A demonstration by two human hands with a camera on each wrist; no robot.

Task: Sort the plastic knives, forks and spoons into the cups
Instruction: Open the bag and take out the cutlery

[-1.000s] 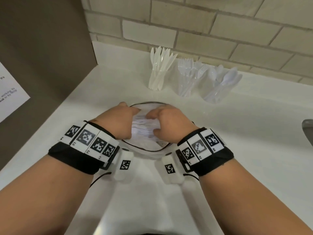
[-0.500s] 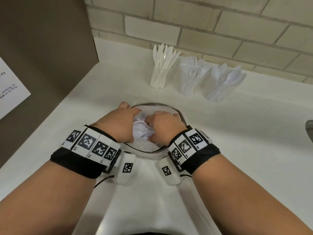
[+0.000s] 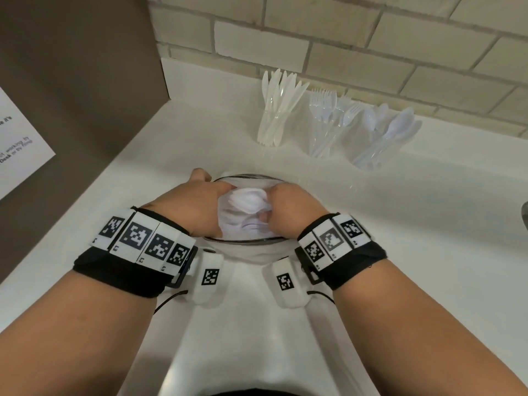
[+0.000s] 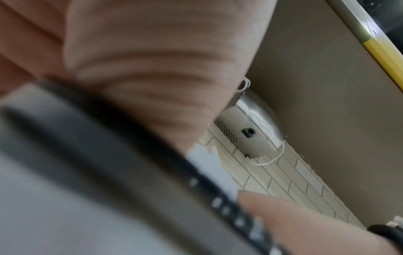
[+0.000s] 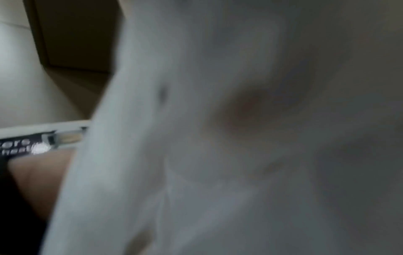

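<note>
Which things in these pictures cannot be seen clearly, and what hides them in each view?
- Head view: most of the bowl and its cutlery, covered by the left hand and right hand; which pieces the fingers hold cannot be told.
- Head view: a metal object, cut off by the right edge.
- Left wrist view: the fingers, hidden behind the blurred palm.
- Right wrist view: almost everything, filled by a blurred white surface.

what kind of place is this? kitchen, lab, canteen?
Probably a shared break-room or canteen counter. A white countertop runs along a brick wall, three clear cups hold plastic knives, forks and spoons, and a wall dispenser hangs nearby.
</note>
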